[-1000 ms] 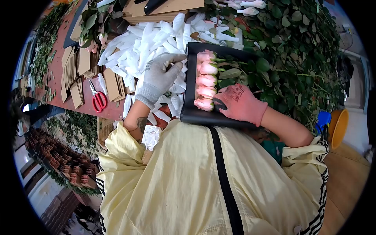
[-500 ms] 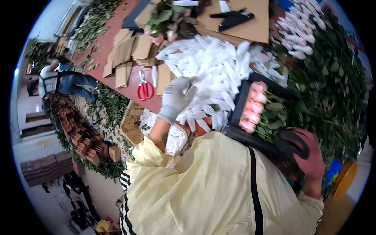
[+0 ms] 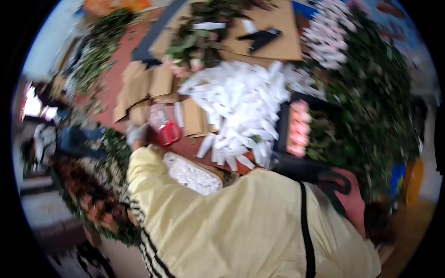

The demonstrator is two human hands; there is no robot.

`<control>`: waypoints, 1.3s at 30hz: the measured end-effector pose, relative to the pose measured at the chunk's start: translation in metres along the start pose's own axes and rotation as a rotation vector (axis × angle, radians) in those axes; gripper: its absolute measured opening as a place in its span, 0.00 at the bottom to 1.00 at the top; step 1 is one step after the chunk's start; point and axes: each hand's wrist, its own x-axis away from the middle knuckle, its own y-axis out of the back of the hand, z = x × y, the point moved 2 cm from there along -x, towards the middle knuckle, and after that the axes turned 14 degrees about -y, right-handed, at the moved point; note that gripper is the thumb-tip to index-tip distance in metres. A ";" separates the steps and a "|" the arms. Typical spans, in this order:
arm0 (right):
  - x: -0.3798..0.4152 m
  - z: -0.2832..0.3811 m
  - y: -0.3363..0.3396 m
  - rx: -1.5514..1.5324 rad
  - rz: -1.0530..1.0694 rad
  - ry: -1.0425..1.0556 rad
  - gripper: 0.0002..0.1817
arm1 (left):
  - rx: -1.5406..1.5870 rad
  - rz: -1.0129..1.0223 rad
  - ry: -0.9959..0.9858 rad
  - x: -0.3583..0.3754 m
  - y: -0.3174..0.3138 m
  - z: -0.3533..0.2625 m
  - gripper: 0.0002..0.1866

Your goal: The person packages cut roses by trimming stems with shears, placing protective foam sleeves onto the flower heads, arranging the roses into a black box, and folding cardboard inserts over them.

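My left hand [image 3: 136,133], in a whitish glove, is at the table's left edge, close to the cardboard pieces and left of the red-handled scissors [image 3: 168,133]. Motion smears its fingers. My right hand [image 3: 347,192], in a reddish glove with dark fingers, is low at the near side of the black tray [image 3: 296,166]. Its fingers look curled, but what they hold is hidden. Pink roses [image 3: 299,129] lie in a row in the tray, heads to the left and leafy stems to the right.
White mesh sleeves [image 3: 241,99] are heaped mid-table. Folded cardboard pieces [image 3: 132,88] lie left, and a black stapler-like tool [image 3: 259,39] rests on cardboard at the back. White-wrapped blooms [image 3: 327,37] and foliage [image 3: 371,92] fill the right. A person [image 3: 76,143] stands far left.
My left hand has moved left from the white sleeves, past the scissors, to the cardboard side. The view has shifted. My right hand stays by the tray's near side.
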 end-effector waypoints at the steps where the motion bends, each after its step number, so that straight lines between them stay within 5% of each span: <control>1: 0.003 0.019 -0.020 -0.350 0.000 -0.154 0.30 | 0.200 0.014 -0.027 0.004 0.003 0.000 0.45; 3: 0.004 0.035 -0.030 -0.168 -0.046 0.011 0.30 | 0.473 -0.244 -0.210 -0.015 -0.021 0.032 0.47; 8: -0.018 0.018 -0.040 0.077 0.019 0.164 0.30 | 1.105 -0.078 -0.176 -0.005 -0.021 0.060 0.52; 13: -0.024 0.048 -0.059 0.241 0.008 0.255 0.24 | 1.347 0.012 -0.189 0.030 -0.021 0.050 0.47; 17: -0.026 0.055 -0.058 0.150 0.064 0.259 0.25 | 1.436 -0.355 -0.275 0.095 0.022 0.017 0.36; 19: -0.026 0.052 -0.056 0.198 0.095 0.288 0.27 | 1.188 -0.530 -0.499 0.122 0.038 0.003 0.28; 21: -0.026 0.038 -0.054 0.162 0.062 0.253 0.28 | 1.685 -0.555 -0.772 0.164 0.047 -0.051 0.26; 22: -0.025 0.039 -0.053 0.154 0.054 0.239 0.29 | 2.227 -0.012 -0.732 0.177 0.033 -0.065 0.26; 26: -0.047 0.083 -0.052 -0.274 0.273 0.145 0.27 | 2.549 1.032 -0.638 0.322 0.037 -0.227 0.24; 27: -0.050 0.087 -0.048 -0.417 0.234 0.147 0.24 | 2.184 1.200 -0.621 0.355 0.081 -0.267 0.23; 28: -0.054 0.091 -0.044 -0.558 0.194 0.159 0.21 | 2.306 1.318 -0.595 0.370 0.064 -0.285 0.24; 29: -0.065 0.081 -0.032 -0.305 -0.093 0.166 0.16 | 2.368 1.379 -0.580 0.374 0.059 -0.291 0.24; 30: -0.061 0.092 -0.017 -0.375 0.004 0.070 0.14 | 2.426 1.443 -0.563 0.377 0.055 -0.296 0.24; 33: -0.079 0.083 0.027 -0.376 0.016 -0.045 0.09 | 1.369 0.733 -1.234 0.366 0.069 -0.293 0.21; 35: -0.100 0.060 0.044 -0.291 0.102 -0.147 0.09 | 0.915 0.055 -1.537 0.364 0.070 -0.304 0.21; 39: -0.126 0.050 0.024 -0.339 0.220 -0.168 0.10 | 0.545 0.001 -1.641 0.359 0.034 -0.321 0.18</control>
